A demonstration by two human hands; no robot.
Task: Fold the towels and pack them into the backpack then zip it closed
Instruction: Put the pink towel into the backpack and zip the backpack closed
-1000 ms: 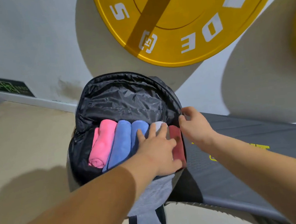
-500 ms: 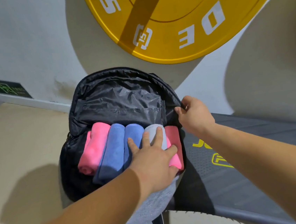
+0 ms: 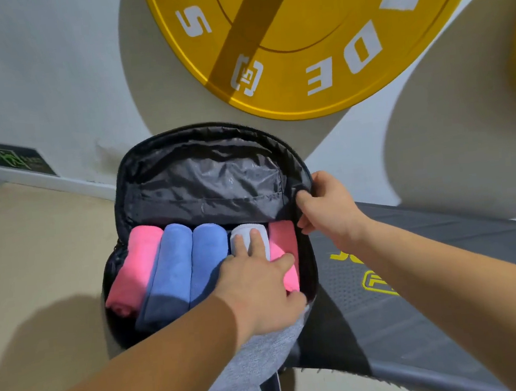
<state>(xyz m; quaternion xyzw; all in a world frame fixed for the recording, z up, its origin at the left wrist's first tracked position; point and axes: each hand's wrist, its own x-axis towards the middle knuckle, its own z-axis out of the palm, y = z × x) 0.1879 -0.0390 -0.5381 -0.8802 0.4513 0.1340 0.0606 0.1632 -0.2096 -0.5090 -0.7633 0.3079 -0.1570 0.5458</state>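
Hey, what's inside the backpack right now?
The backpack holds five rolled towels side by side: left pink towel, blue towel, second blue towel, white towel, right pink towel. The left hand covers the white one's near end; anything beneath them is hidden.

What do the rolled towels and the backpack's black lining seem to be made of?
The towels look like soft matte plush, perhaps microfibre: fuzzy, no shine. The backpack lining looks like thin slick synthetic, maybe nylon: crinkled, faintly glinting.

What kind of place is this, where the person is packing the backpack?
Most likely a gym. A big yellow weight plate is against the wall, and the backpack sits beside a dark bench or mat with yellow print.
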